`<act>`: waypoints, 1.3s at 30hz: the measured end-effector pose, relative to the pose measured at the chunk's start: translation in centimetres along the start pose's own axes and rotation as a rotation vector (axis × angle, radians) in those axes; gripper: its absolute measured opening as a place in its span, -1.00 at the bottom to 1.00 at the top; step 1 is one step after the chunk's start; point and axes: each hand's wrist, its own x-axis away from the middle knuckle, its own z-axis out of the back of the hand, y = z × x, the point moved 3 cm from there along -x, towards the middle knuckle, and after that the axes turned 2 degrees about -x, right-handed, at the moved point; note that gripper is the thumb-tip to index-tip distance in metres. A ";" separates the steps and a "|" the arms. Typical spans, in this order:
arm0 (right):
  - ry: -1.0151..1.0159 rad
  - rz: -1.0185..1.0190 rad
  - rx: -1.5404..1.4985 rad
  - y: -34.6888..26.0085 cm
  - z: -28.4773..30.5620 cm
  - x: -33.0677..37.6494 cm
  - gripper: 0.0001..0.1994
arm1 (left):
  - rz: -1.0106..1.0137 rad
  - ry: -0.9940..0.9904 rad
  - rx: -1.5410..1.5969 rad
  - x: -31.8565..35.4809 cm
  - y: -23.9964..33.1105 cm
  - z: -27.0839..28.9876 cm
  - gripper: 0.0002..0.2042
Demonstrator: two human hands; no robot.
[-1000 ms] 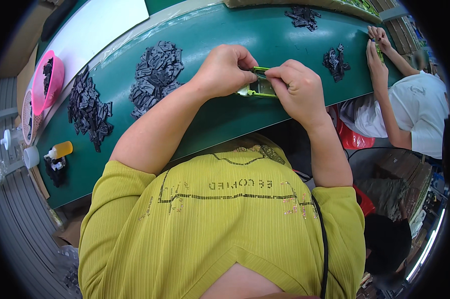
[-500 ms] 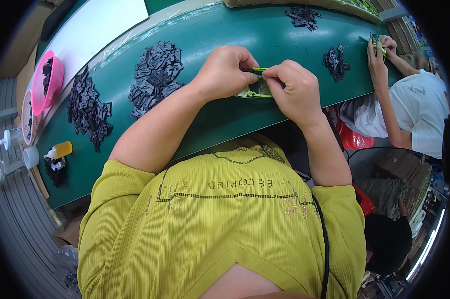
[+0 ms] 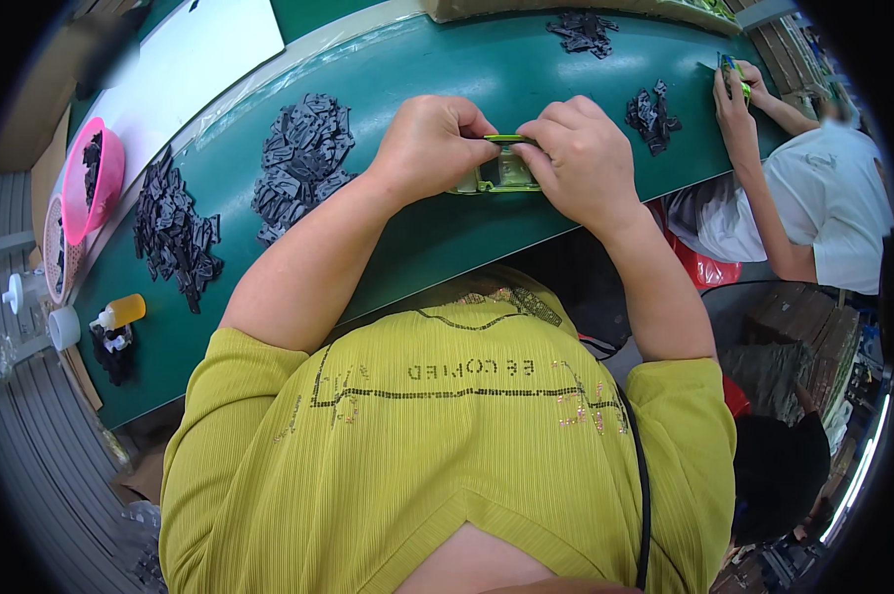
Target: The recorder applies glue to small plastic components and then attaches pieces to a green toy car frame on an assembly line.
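Note:
Over the near edge of the table, both my hands close on a lime-green plastic frame [image 3: 484, 187] with see-through parts. My left hand [image 3: 425, 150] pinches its left end between thumb and fingers. My right hand [image 3: 588, 163] pinches the right end the same way, thumb toward the middle. A thin green edge strip [image 3: 506, 138] runs between the two sets of fingertips along the far side. Much of the frame's two ends is hidden behind my fingers. To the left of my left hand lies a large pile of small black plastic pieces [image 3: 303, 158].
More black pieces lie in a left pile [image 3: 175, 233] and a right pile [image 3: 653, 119]. A pink basin [image 3: 112, 183], a yellow bottle [image 3: 124, 311] and a white board [image 3: 209, 45] are at left. At right, a co-worker's hand [image 3: 736, 114] holds a green part.
My right hand's fingers have shifted along the frame's far edge, and its thumb now lies nearer that edge. My left hand keeps its pinch. The whole view has shifted slightly.

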 end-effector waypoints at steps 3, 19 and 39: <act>-0.068 0.045 0.054 0.4 0.7 0.2 -0.90 | -0.110 0.030 -0.094 0.0 1.2 -0.3 -0.84; -0.559 0.169 0.121 -0.6 0.1 -1.7 -0.89 | -0.349 0.114 -0.329 1.4 2.2 -0.1 -0.88; -0.747 0.223 0.116 -1.1 -0.6 -2.0 -0.87 | -0.488 0.093 -0.365 1.4 2.7 -0.2 -0.89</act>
